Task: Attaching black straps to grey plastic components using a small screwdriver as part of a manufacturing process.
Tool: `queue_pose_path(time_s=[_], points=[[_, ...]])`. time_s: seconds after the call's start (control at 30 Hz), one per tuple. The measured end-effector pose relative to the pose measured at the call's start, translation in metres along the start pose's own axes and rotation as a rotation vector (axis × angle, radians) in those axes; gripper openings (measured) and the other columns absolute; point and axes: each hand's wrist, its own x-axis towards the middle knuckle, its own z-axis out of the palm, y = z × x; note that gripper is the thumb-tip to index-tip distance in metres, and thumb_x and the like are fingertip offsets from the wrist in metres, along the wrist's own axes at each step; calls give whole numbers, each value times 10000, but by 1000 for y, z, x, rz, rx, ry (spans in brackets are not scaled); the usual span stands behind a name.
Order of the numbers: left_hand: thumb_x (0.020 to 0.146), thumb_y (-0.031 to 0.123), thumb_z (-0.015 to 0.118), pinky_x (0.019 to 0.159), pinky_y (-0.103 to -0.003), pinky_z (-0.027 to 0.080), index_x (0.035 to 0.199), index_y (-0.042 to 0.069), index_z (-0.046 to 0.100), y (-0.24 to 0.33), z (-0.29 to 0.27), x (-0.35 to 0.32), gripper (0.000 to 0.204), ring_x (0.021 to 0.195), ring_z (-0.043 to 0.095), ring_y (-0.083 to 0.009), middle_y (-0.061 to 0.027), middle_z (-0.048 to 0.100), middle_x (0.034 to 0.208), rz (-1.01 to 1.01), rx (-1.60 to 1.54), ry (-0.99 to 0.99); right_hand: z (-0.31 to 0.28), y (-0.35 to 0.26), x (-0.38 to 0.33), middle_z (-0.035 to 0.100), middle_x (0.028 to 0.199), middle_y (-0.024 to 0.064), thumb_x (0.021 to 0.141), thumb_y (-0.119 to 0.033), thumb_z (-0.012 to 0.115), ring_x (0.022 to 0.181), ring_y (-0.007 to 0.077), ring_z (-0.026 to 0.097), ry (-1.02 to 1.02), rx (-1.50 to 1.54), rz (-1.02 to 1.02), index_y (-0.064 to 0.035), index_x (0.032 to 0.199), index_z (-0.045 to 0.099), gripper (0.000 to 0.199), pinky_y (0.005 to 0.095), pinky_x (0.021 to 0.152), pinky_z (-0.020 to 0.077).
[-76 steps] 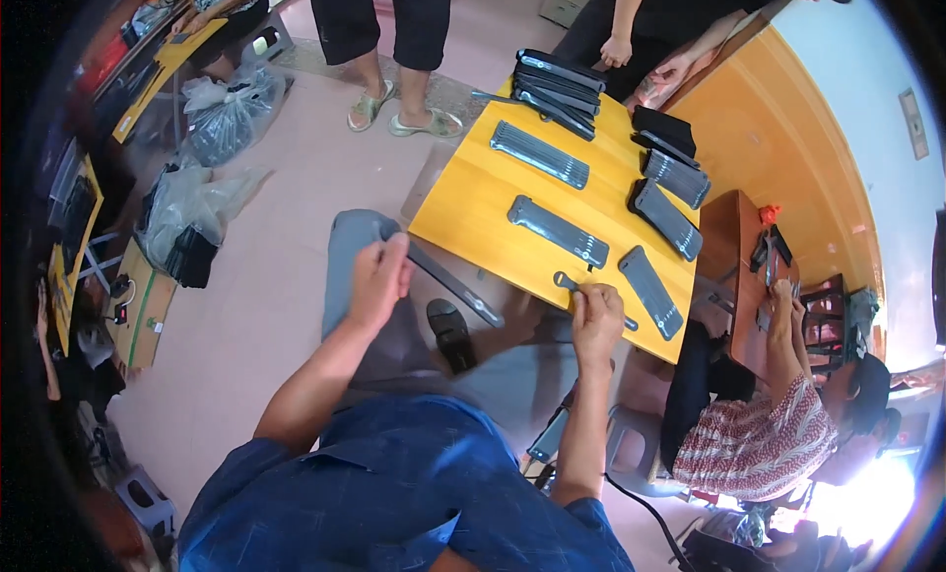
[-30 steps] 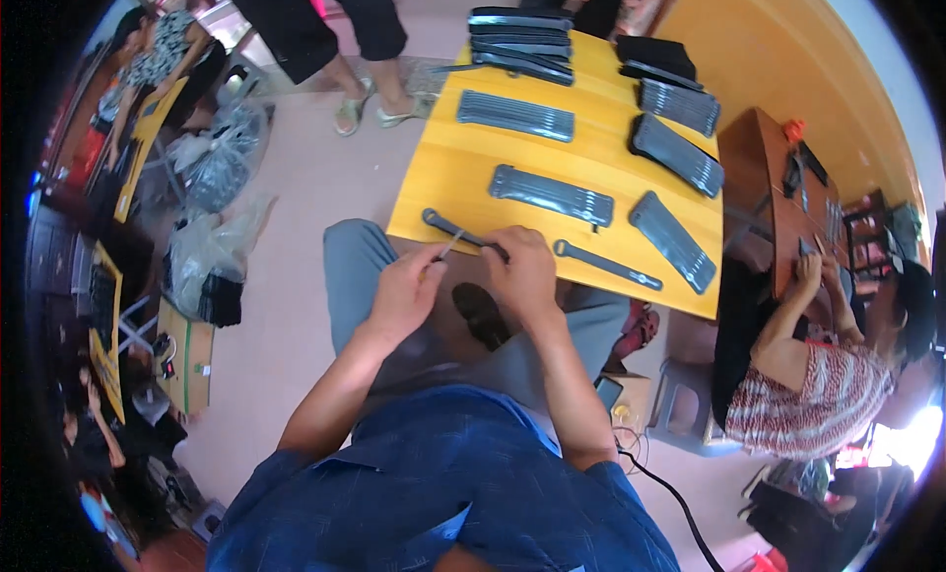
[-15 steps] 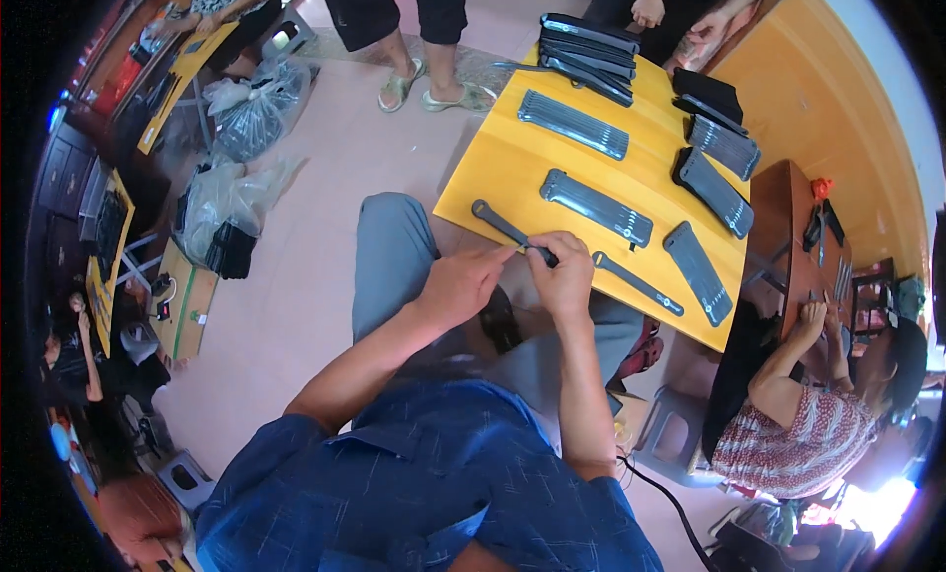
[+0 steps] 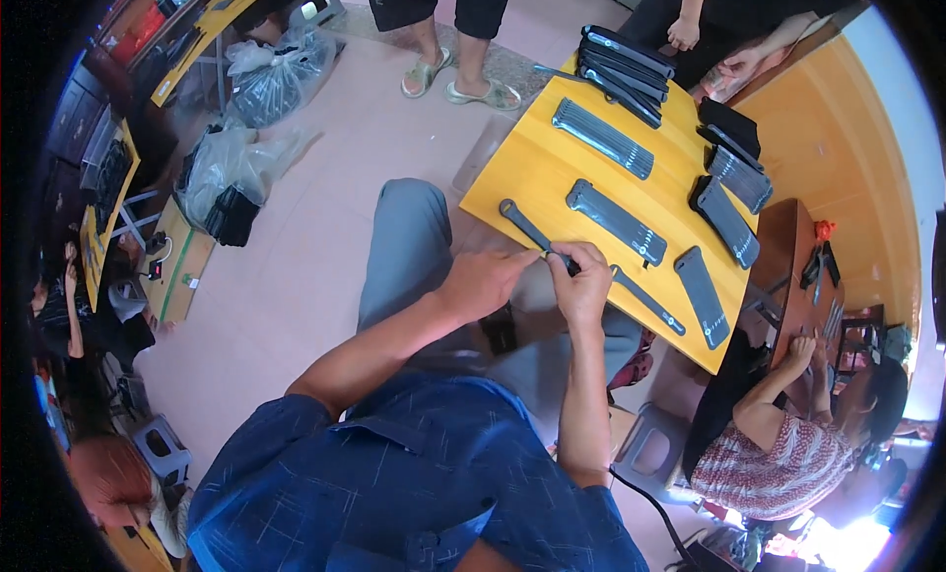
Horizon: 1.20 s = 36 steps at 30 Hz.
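Observation:
A flat black strap [image 4: 520,220] with a rounded loop end lies over the near left edge of the yellow table, and its other end runs into my fingers. My right hand [image 4: 583,288] is closed on that end, thumb and fingers pinched together. Against the same spot, my left hand [image 4: 481,284] pinches with thumb and forefinger, where a tiny yellowish bit shows. The fingers hide most of the gripped end. Just right of my right hand, a second black strap [image 4: 647,301] rests on the table with white printing at one end.
On the yellow table [image 4: 537,143] lie flat bundles of black straps [image 4: 616,222], a pile of black straps [image 4: 623,74] and a single dark pack [image 4: 702,296]. A person in a patterned top [image 4: 774,464] works at right. Plastic bags [image 4: 232,173] stand on the floor at left.
The whole view has shifted, so the table sits slightly lower and farther right. Both hands stay together at the strap's end, with only slight finger movement.

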Motion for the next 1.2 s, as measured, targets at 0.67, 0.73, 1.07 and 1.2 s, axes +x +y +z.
queue_pose_path(time_s=[0.67, 0.73, 1.07, 1.2], points=[[918, 147, 641, 605, -413, 573, 1270, 186, 705, -1, -2, -2, 360, 736, 700, -291, -79, 650, 874, 103, 155, 80, -2, -3, 3, 718, 889, 133, 767, -31, 811, 868, 314, 686, -24, -23, -5, -54, 940, 791, 176, 389, 787, 535], [921, 140, 639, 611, -415, 574, 1266, 183, 707, 3, -5, 1, 354, 741, 700, -293, -79, 644, 892, 95, 158, 88, -2, -3, 3, 717, 887, 131, 763, -33, 814, 863, 313, 685, -23, -17, -11, -56, 940, 791, 180, 388, 783, 535], [893, 116, 655, 629, -432, 575, 1283, 190, 708, -2, -6, 4, 401, 779, 710, -291, -66, 665, 927, 35, 18, 15, -3, -4, 2, 720, 880, 131, 780, -29, 810, 859, 296, 690, -17, 6, -1, -49, 929, 792, 152, 374, 782, 534], [887, 121, 657, 628, -433, 577, 1286, 198, 707, -2, -6, 2, 409, 768, 712, -287, -63, 667, 920, 31, 43, 7, -4, -5, 2, 722, 889, 131, 783, -27, 807, 862, 292, 693, -25, 10, 7, -51, 933, 793, 153, 369, 786, 534]])
